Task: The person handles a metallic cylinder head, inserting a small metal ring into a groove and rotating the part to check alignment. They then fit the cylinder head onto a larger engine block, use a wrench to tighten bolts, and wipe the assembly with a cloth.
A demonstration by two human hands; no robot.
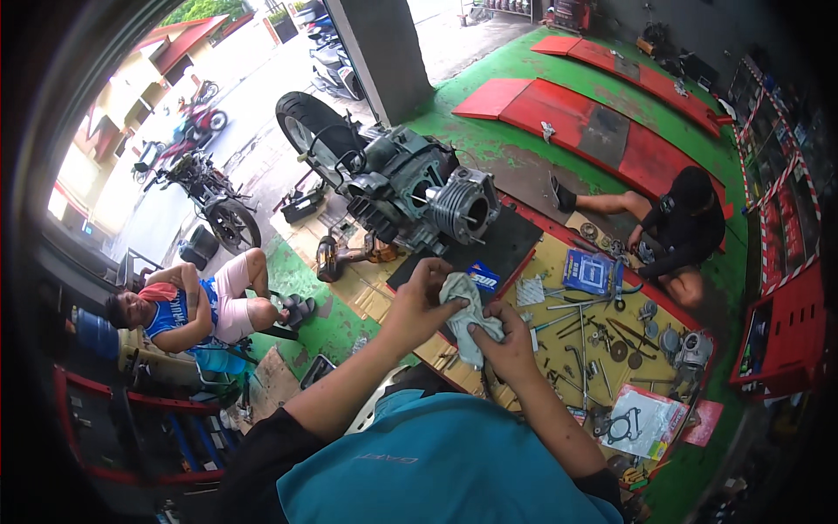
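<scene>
In both hands [425,297] [509,341], rag [467,314], contents hidden

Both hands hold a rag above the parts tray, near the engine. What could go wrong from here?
1. The rag, bunched between left hand and right hand, might hide a small part that could drop unnoticed.
2. Loose tools and parts crowd the yellow tray; a falling piece may get lost.
3. The engine cylinder is open; lint could enter.
</scene>
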